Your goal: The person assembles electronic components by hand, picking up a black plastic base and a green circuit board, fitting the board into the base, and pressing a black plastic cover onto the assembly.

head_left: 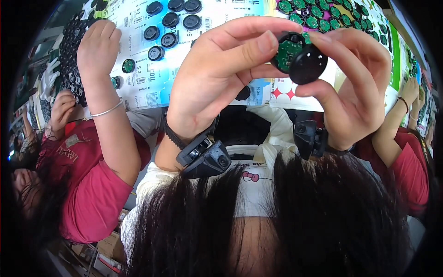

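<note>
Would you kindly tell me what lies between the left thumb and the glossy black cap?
In the head view, a green circuit board shows between the left thumb and the glossy black cap.

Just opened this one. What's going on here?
A person is working with both bare hands above a table. The left hand pinches a round green circuit board, and the right hand holds a glossy black cap that partly overlaps it in view; whether the two touch isn't clear. Black round parts and more green boards lie on the table beyond. Co-workers in red sit on either side.
</note>
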The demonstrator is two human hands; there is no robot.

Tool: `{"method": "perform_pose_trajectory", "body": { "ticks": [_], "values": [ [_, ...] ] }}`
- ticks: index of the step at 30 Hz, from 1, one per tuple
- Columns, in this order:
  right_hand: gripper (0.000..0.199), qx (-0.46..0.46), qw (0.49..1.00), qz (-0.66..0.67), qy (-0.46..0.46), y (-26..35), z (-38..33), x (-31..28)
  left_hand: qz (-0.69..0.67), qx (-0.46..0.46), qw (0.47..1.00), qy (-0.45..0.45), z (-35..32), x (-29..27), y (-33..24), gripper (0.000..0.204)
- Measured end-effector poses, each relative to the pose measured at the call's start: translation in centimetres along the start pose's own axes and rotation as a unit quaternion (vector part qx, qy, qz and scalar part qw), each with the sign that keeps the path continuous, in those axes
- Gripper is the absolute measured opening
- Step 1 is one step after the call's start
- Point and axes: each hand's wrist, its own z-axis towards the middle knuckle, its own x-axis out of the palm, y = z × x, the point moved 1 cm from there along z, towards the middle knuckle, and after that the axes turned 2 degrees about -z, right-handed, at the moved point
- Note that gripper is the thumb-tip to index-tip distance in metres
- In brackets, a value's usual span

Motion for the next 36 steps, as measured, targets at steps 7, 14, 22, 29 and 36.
{"method": "perform_pose_trajectory", "body": {
  "ticks": [7,14,22,29,36],
  "values": [
    [0.048,0.031,0.999,-0.018,-0.004,0.0,-0.2,0.6,-0.051,0.023,0.998,0.029,0.2,-0.1,0.6,0.049],
    [0.049,0.037,0.999,-0.013,-0.012,-0.2,-0.4,0.4,0.01,0.017,0.999,0.03,0.2,0.1,0.5,0.065],
    [0.05,0.007,0.99,-0.121,0.069,0.7,0.8,0.0,-0.112,0.05,0.992,0.004,0.1,0.4,0.4,0.03],
    [0.047,-0.049,0.988,-0.138,0.058,-0.3,0.3,0.1,0.043,0.029,0.998,-0.023,-0.3,0.5,0.1,0.051],
    [0.043,-0.042,0.975,-0.209,0.06,0.2,0.2,0.8,0.087,0.104,0.989,-0.063,-0.8,1.4,0.3,0.034]
  ]
}}
